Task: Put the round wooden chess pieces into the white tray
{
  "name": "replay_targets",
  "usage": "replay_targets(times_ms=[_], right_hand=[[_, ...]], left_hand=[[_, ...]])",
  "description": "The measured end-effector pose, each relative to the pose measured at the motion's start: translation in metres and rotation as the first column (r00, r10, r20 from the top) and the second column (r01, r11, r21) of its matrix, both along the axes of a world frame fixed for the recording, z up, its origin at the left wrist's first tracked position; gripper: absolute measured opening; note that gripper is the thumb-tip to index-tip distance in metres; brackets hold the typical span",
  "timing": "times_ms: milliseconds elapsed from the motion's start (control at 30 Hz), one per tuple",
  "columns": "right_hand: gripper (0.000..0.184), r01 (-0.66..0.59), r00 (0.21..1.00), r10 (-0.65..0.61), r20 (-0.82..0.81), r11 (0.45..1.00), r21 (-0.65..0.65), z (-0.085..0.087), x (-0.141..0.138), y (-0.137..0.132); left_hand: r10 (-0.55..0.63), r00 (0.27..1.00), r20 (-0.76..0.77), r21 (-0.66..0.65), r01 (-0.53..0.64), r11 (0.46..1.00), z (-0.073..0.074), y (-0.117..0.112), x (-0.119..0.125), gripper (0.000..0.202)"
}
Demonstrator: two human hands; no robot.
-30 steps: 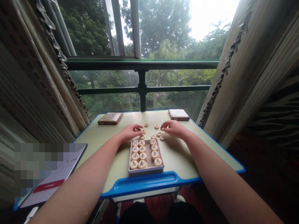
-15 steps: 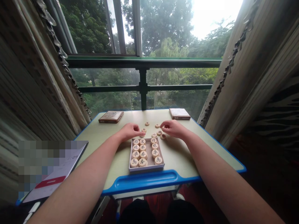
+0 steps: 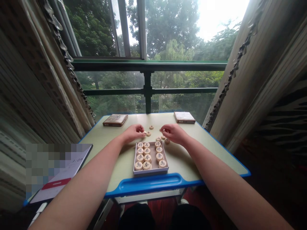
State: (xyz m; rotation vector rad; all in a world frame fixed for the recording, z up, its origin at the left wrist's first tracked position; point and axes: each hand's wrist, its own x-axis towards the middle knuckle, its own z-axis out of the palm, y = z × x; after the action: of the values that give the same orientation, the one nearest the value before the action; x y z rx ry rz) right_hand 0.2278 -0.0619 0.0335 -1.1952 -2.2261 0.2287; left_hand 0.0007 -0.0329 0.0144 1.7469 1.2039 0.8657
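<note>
A shallow grey box (image 3: 150,170) lies on the desk (image 3: 107,150) in front of me, holding several round wooden chess pieces (image 3: 147,156) in rows. More loose pieces (image 3: 158,138) are scattered just beyond it. My left hand (image 3: 133,132) rests behind the box's far left corner, fingers curled and pinched on a loose piece (image 3: 145,133). My right hand (image 3: 173,132) hovers over the loose pieces at the far right of the box, fingers bent and pinching at one of them.
A brown flat box (image 3: 115,120) sits at the desk's far left and a similar one (image 3: 184,117) at the far right. A blue pen tray (image 3: 148,185) lines the near edge. A tablet (image 3: 57,172) lies to the left. Window railing stands behind.
Both hands have shifted slightly among the loose pieces; the right hand moved a little left and farther, the left hand closed on a piece near the box's far edge.
</note>
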Motion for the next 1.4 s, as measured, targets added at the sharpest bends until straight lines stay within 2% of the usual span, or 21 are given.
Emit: replay_targets(times_ms=[133,200,300,400,567,767,867,1000,1167,1400], right_hand=[[0.011,-0.057,0.998,0.057,0.015,0.997,0.047,-0.001,-0.006,-0.004],[0.015,-0.068,0.998,0.068,-0.002,0.992,0.108,-0.003,-0.011,-0.007],[0.021,-0.118,0.991,0.129,-0.038,0.969,0.216,-0.007,-0.02,-0.011],[0.017,-0.178,0.978,0.202,-0.049,0.937,0.301,-0.008,-0.024,-0.013],[0.016,-0.179,0.973,0.219,-0.079,0.922,0.342,-0.007,-0.024,-0.012],[0.019,-0.154,0.971,0.189,-0.145,0.962,0.225,-0.005,-0.027,-0.017],[0.02,-0.141,0.975,0.156,-0.155,0.984,0.107,-0.003,-0.028,-0.02],[0.018,-0.165,0.984,0.16,-0.08,0.985,-0.054,0.001,-0.029,-0.023],[0.02,-0.123,0.992,0.125,0.003,0.98,-0.158,0.003,-0.03,-0.023],[0.022,-0.098,0.994,0.106,0.021,0.961,-0.257,0.004,-0.031,-0.023]], left_hand=[[-0.013,0.988,0.153,-0.003,0.014,1.0,0.009,-0.005,0.001,0.034],[-0.043,0.98,0.195,-0.027,0.05,0.998,0.012,-0.009,0.004,0.033],[-0.108,0.96,0.259,-0.11,0.14,0.984,0.016,-0.016,0.009,0.033],[-0.144,0.938,0.315,-0.192,0.212,0.958,0.019,-0.022,0.014,0.032],[-0.138,0.914,0.382,-0.219,0.235,0.947,0.022,-0.024,0.014,0.029],[-0.11,0.913,0.394,-0.218,0.209,0.953,0.022,-0.021,0.011,0.026],[-0.013,0.893,0.45,-0.188,0.109,0.976,0.021,-0.016,0.007,0.021],[0.093,0.873,0.479,-0.179,-0.007,0.984,0.019,-0.009,0.003,0.018],[0.09,0.882,0.463,-0.177,-0.008,0.984,0.017,-0.008,0.002,0.019],[0.076,0.883,0.463,-0.165,0.002,0.986,0.017,-0.008,0.002,0.021]])
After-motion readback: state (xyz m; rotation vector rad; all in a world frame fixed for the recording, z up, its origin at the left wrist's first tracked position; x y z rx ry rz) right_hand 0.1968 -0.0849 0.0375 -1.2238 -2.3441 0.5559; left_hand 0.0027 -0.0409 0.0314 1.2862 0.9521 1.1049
